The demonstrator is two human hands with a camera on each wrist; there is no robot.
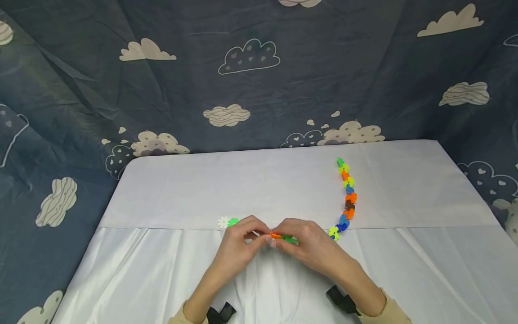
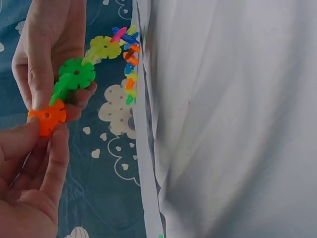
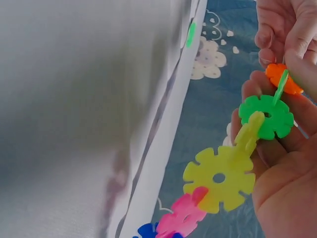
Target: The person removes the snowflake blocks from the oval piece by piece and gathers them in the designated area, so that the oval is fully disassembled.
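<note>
My left hand [image 1: 242, 242] pinches an orange notched plastic disc [image 2: 48, 118] between thumb and fingers. My right hand [image 1: 313, 245] meets it fingertip to fingertip, holding the near end of a chain of interlocking flower-shaped discs [image 1: 350, 204]. Right at the orange piece is a green disc [image 3: 266, 117], lying along the right fingers. After it come yellow discs [image 3: 219, 177] and a pink disc [image 3: 182, 216]. From under the right hand the chain curves away across the table in several colours. Fingers partly cover the joint between orange and green.
A loose white disc [image 1: 223, 222] and a green disc [image 1: 233, 221] lie just beyond the left hand. A white cloth covers the table [image 1: 170, 189], with a seam across it. Dark cloud-patterned fabric [image 1: 259, 99] hangs behind and at the sides.
</note>
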